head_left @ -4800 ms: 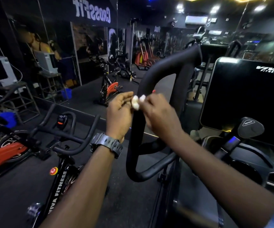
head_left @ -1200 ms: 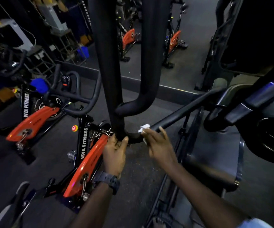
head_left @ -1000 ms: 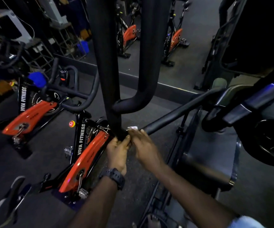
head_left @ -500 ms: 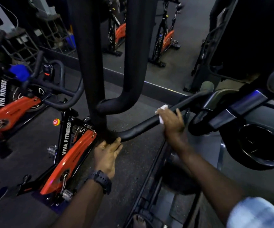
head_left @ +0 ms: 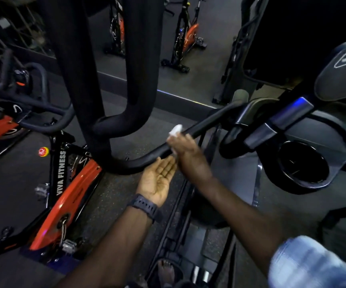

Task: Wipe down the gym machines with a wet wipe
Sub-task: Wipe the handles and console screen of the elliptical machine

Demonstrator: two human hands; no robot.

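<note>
A black looped handlebar point(head_left: 138, 161) of a gym machine curves down from the top, then runs up and to the right as a slanted bar. My right hand point(head_left: 183, 149) grips that slanted bar with a small white wet wipe point(head_left: 175, 129) pressed against it, its end poking out above my fingers. My left hand point(head_left: 157, 179) hovers just below the bar's bend, palm up with straight fingers, holding nothing. A dark watch sits on my left wrist.
A red and black spin bike point(head_left: 64, 183) marked VIVA FITNESS stands at the lower left. The machine's grey body with a round cup holder point(head_left: 301, 161) fills the right. A wall mirror point(head_left: 168, 59) behind reflects more bikes. My bare foot point(head_left: 165, 269) stands on the machine's base.
My right hand has slid the wipe back down the slanted bar a little. My left hand has let go of the bend, turned palm up and moved right, close under my right hand.
</note>
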